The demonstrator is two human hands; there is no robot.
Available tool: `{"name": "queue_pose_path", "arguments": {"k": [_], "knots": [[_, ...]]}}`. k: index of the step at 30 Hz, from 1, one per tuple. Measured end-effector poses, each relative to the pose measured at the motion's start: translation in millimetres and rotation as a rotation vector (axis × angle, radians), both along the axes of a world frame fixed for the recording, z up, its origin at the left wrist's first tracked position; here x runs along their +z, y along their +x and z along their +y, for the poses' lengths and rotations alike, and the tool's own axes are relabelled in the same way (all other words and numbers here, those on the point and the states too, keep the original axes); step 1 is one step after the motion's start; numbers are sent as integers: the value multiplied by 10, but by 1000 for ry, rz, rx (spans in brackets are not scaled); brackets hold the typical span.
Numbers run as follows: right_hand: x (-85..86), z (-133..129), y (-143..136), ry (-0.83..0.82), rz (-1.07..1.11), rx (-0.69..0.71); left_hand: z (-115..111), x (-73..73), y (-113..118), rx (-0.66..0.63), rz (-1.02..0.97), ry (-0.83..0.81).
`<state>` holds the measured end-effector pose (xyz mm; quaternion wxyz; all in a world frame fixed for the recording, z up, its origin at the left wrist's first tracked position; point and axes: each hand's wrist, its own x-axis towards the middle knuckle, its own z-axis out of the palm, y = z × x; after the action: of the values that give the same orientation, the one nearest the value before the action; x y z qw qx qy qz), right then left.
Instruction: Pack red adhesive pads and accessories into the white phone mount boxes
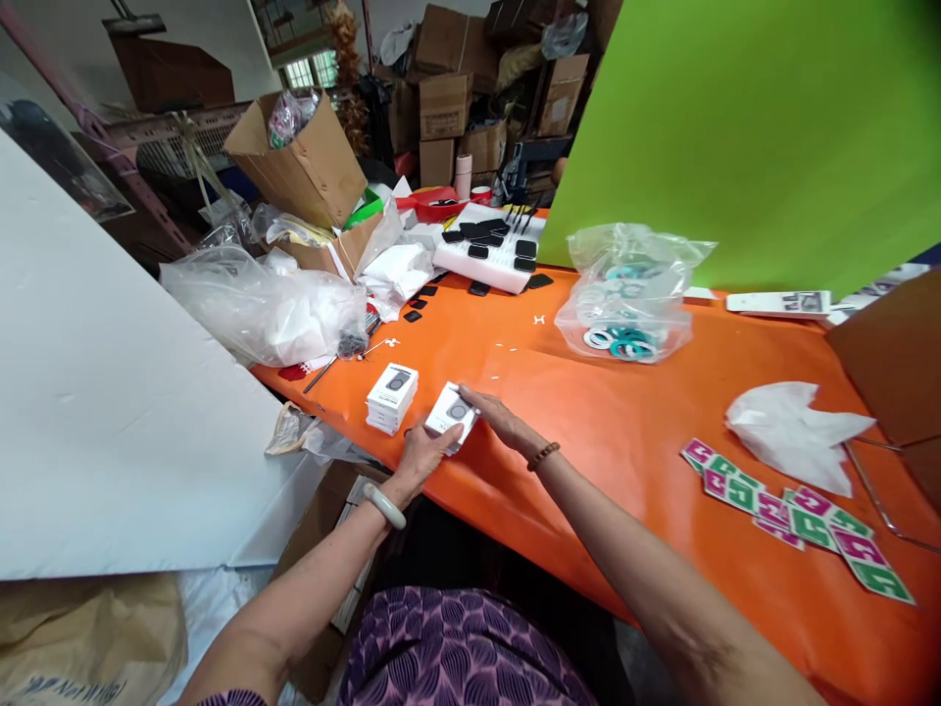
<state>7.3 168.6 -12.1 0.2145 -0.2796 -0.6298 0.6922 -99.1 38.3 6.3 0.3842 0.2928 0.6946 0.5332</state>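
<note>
Small white boxes, each with a dark round-and-rectangular picture on top, are stacked on the orange table [580, 402]. One stack [392, 396] stands to the left, untouched. Between my hands is another stack of white boxes [450, 410]. My left hand [424, 454] grips its near left side, with the thumb over the top box. My right hand [498, 416] lies along its right side, fingertips at the far corner. The lower boxes of this stack are partly hidden by my hands.
A clear bag of teal and white rings [624, 304] stands beyond on the right. Pink and green stickers [801, 515] lie at the right. Plastic bags [272, 309] and an open carton [309, 172] crowd the left; black pads [477, 233] lie on white foam.
</note>
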Motion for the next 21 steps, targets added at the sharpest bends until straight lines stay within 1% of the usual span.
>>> {"name": "queue_pose_path", "arguments": {"k": [3, 4, 6, 7, 8, 11, 13, 15, 18, 21], "knots": [[-178, -40, 116, -116, 126, -70, -4, -13, 139, 23, 275, -76], [-230, -60, 165, -158, 165, -93, -10, -36, 197, 40, 382, -77], [-312, -107, 287, -218, 224, -124, -27, -122, 306, 50, 561, -8], [-342, -130, 360, -227, 241, -132, -38, -183, 347, 25, 640, 55], [-365, -151, 437, -223, 249, -142, -49, -251, 376, -30, 717, 133], [-398, -182, 649, -183, 250, -206, -83, -439, 386, -257, 901, 358], [-389, -171, 726, -163, 244, -254, -99, -508, 365, -322, 945, 407], [-354, -147, 737, -136, 236, -271, -104, -524, 360, -313, 921, 371], [-290, -140, 670, -115, 215, -245, -73, -507, 421, -259, 814, 299], [-272, -207, 598, -169, 181, -153, 0, -519, 527, -143, 698, 298]]}}
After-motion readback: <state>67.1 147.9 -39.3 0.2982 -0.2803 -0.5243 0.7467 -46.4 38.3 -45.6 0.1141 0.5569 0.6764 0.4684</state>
